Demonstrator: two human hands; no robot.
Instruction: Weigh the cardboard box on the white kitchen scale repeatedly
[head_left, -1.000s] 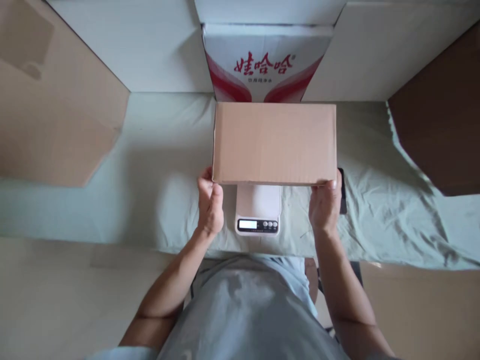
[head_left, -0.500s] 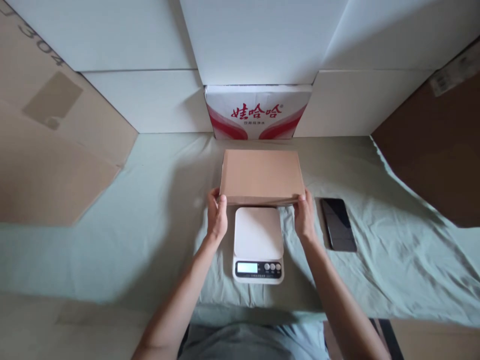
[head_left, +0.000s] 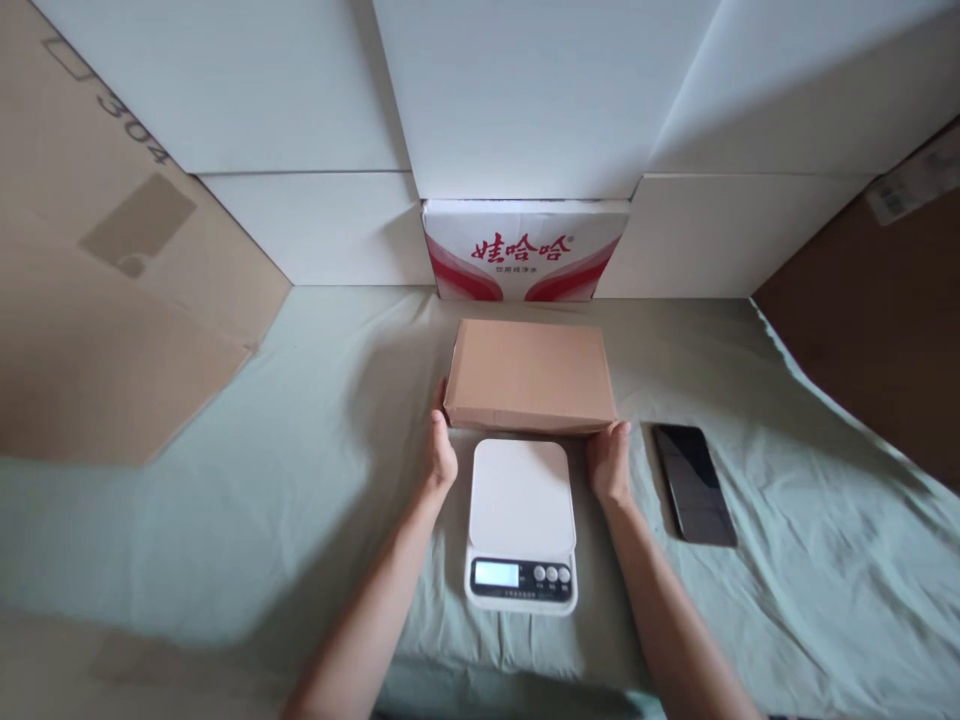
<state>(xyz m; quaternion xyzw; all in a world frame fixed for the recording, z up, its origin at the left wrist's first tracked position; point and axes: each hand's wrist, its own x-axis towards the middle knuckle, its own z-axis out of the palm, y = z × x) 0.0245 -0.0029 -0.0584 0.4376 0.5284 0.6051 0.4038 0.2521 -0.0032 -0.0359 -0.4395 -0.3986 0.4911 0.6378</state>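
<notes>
A closed brown cardboard box (head_left: 532, 375) is right behind a white digital kitchen scale (head_left: 521, 500). My left hand (head_left: 442, 455) is at its left front corner, the thumb pointing up and the fingers along the side, partly hidden. On the opposite corner my right hand (head_left: 610, 462) grips the box low, its thumb beside the edge and its other fingers mostly out of sight. Both hands hold the box between them. The scale's platform has nothing on it, and its display is lit. I cannot tell whether the box rests on the cloth.
A black smartphone (head_left: 694, 485) lies right of my right hand on the pale green cloth (head_left: 315, 400). A white and red printed carton (head_left: 525, 250) stands behind the box. Large cardboard panels rise at the left (head_left: 135, 300) and right (head_left: 862, 300), with white panels along the back.
The view has tilted up slightly, so everything sits lower. My thumbs have moved off the box's top front edge to its sides, and more of its front face shows.
</notes>
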